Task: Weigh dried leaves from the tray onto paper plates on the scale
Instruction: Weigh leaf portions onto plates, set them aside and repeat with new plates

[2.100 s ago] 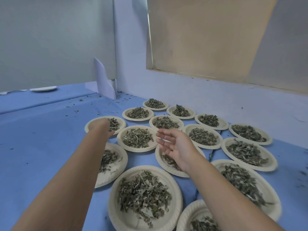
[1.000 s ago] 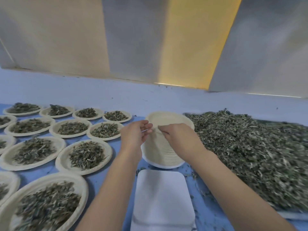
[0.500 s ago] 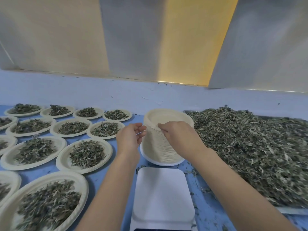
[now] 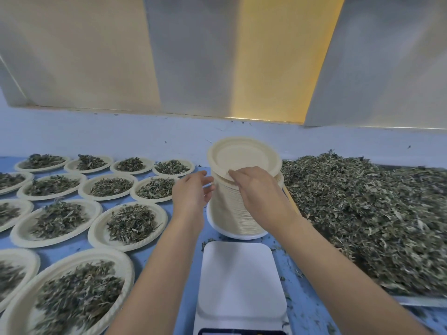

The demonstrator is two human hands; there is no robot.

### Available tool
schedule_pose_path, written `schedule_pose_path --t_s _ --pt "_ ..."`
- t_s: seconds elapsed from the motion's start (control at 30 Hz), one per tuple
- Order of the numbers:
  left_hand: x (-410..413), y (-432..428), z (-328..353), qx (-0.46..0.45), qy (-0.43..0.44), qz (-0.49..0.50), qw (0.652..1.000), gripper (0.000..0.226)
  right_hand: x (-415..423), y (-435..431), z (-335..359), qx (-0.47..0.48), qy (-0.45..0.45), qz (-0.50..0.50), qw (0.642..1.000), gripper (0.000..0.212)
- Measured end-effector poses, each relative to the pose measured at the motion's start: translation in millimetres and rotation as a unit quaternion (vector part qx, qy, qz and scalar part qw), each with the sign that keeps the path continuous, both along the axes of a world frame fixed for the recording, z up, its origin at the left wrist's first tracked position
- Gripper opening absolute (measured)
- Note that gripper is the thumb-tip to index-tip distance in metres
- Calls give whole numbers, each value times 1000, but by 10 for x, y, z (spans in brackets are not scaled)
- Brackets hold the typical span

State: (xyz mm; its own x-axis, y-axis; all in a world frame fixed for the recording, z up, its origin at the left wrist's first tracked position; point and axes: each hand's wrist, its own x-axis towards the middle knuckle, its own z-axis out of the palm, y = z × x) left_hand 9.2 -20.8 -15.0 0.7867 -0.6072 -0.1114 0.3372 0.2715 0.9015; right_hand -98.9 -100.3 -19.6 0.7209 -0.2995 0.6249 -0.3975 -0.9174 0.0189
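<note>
A tall stack of cream paper plates (image 4: 229,213) stands just behind the white scale (image 4: 239,281), whose platform is bare. My right hand (image 4: 256,189) pinches the near rim of the top plate (image 4: 244,157), which is tilted up off the stack. My left hand (image 4: 193,192) is beside the stack's left side, fingers relaxed and spread, holding nothing. A big heap of dried leaves (image 4: 362,213) fills the tray (image 4: 420,304) on the right.
Several paper plates with leaf portions (image 4: 131,223) cover the blue table (image 4: 145,256) to the left, up to the front left corner. A pale blue wall ledge runs behind everything. Loose leaf crumbs lie around the scale.
My view swung right from the filled plates to the stack and scale. My right hand has lifted the top plate off the stack; my left hand has let go and opened.
</note>
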Motion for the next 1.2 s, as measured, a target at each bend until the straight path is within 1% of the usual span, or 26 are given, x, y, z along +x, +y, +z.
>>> schedule_pose_path --t_s 0.07,0.13,0.23,0.27,0.33,0.37,0.4,0.47,0.53,0.6,0.63,0.67,0.7,0.77,0.87,0.93,1.07,1.2 --pt "40 28 40 -11 -24 -15 1000 15 -18 69 -13 -38 -45 40 997 40" --pt "82 68 44 -7 -77 -21 997 15 -14 153 -38 -75 -78 53 993 43" --pt "112 133 8 -10 -121 4 993 17 -22 253 -55 -102 -101 70 987 43" --pt "120 156 -6 -9 -126 14 992 14 -42 275 -55 -107 -101 75 986 40" --pt "134 210 -17 -1 -133 20 991 5 -92 349 -42 -92 -110 56 988 24" --pt "140 244 -22 -3 -129 13 992 2 -119 388 -37 -56 -127 27 990 21" --pt "149 281 -28 -12 -119 1 993 2 -147 414 -26 -5 -152 -10 988 27" --pt "155 368 -45 -24 -100 -29 994 4 -211 422 35 105 -233 -61 965 36" --pt "142 464 -61 -22 -86 -64 994 11 -296 363 84 226 -312 -94 918 40" --pt "119 564 -77 -8 -87 -101 991 7 -399 293 118 376 -352 -94 852 44" --pt "118 613 -84 3 -90 -115 989 5 -448 267 108 435 -359 -84 821 43" --pt "123 667 -86 13 -96 -129 987 7 -497 251 82 474 -357 -79 801 40" --pt "132 718 -81 25 -104 -146 983 11 -543 251 49 497 -348 -80 791 37" --pt "161 808 -61 60 -133 -183 972 16 -623 245 -13 523 -334 -82 780 30" --pt "206 906 -35 130 -177 -212 952 17 -713 227 -110 562 -319 -71 760 13" --pt "233 940 -40 167 -186 -233 940 20 -748 222 -162 585 -286 -69 756 5" --pt "281 958 -81 232 -199 -275 911 29 -767 198 -312 616 -228 -77 750 8" --pt "308 895 -168 299 -207 -302 881 36 -760 174 -468 626 -146 -110 758 11"
